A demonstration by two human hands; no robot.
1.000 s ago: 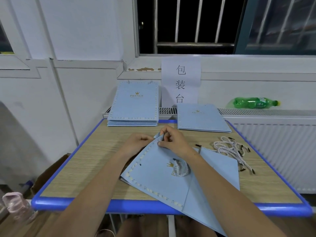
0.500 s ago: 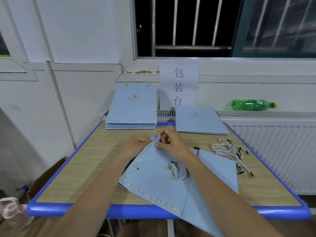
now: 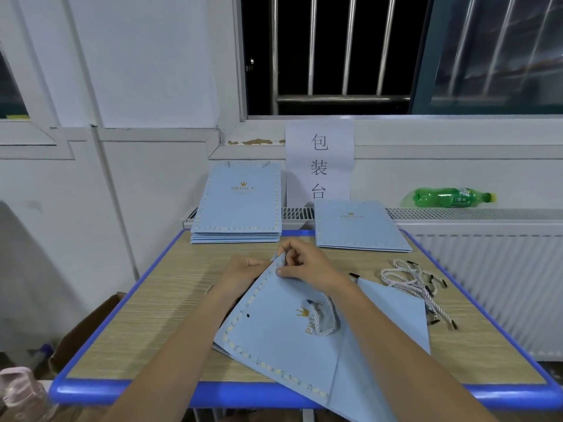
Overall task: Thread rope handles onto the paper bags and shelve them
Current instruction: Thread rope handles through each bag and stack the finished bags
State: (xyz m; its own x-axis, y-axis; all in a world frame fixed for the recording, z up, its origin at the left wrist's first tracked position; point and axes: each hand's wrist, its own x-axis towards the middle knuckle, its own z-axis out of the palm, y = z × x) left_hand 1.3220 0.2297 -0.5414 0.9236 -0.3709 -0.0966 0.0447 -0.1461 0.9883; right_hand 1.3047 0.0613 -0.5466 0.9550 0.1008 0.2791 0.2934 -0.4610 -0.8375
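A flat light-blue paper bag (image 3: 274,336) with a gold crown print lies tilted on the table in front of me. My right hand (image 3: 304,264) pinches the bag's far corner edge with curled fingers. Behind that corner, my left hand (image 3: 243,269) holds the bag from underneath, its fingers partly hidden. One white twisted rope handle (image 3: 327,319) loops out of the bag's face under my right wrist. A bundle of loose rope handles (image 3: 417,284) with black tips lies to the right.
A stack of blue bags (image 3: 240,205) stands at the table's far left, a thinner stack (image 3: 359,225) at the far middle. The table has a blue rim (image 3: 122,388). A green bottle (image 3: 451,197) lies on the radiator. A cardboard box (image 3: 91,324) sits on the floor at left.
Both hands stay at the bag's far corner with only small finger shifts. The view has tilted slightly.
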